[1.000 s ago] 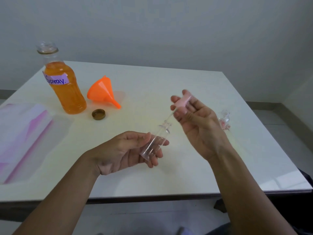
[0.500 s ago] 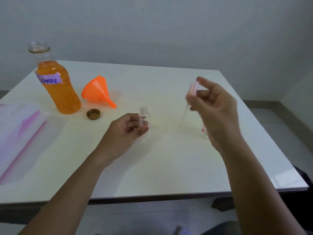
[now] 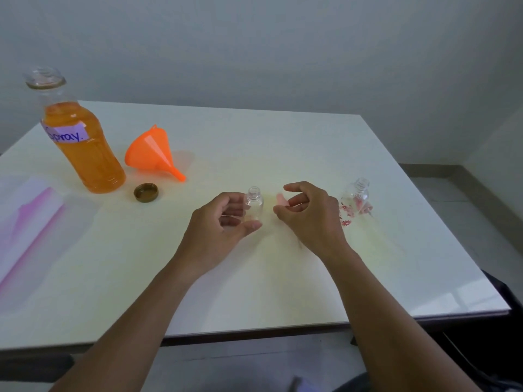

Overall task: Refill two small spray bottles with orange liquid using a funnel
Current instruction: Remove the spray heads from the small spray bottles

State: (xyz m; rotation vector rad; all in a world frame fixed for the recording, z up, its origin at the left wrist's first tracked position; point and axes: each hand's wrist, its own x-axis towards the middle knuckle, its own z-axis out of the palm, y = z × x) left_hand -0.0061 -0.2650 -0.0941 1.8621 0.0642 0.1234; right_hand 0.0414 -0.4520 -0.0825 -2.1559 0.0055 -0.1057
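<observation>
A small clear spray bottle [image 3: 254, 205] stands upright and uncapped on the white table [image 3: 254, 278]. My left hand [image 3: 222, 220] curls around it, thumb at its base. Just to its right, my right hand [image 3: 310, 215] pinches the pink spray head [image 3: 281, 201] low over the table. A second small bottle [image 3: 357, 195] with a red flower print stands uncapped beyond my right hand, something pink lying at its foot. The large open bottle of orange liquid [image 3: 85, 149], labelled "spray", stands at the far left. The orange funnel [image 3: 151, 152] lies on its side beside it.
A brown cap [image 3: 146, 192] lies in front of the large bottle. A pink and white sheet [image 3: 28, 222] covers the table's left side. The near table edge runs just below my forearms. A grey wall stands behind the table.
My right hand pulled the pink spray head out of the clear bottle, lifted it away, then lowered it near the table. My left hand stood the bottle upright on the table.
</observation>
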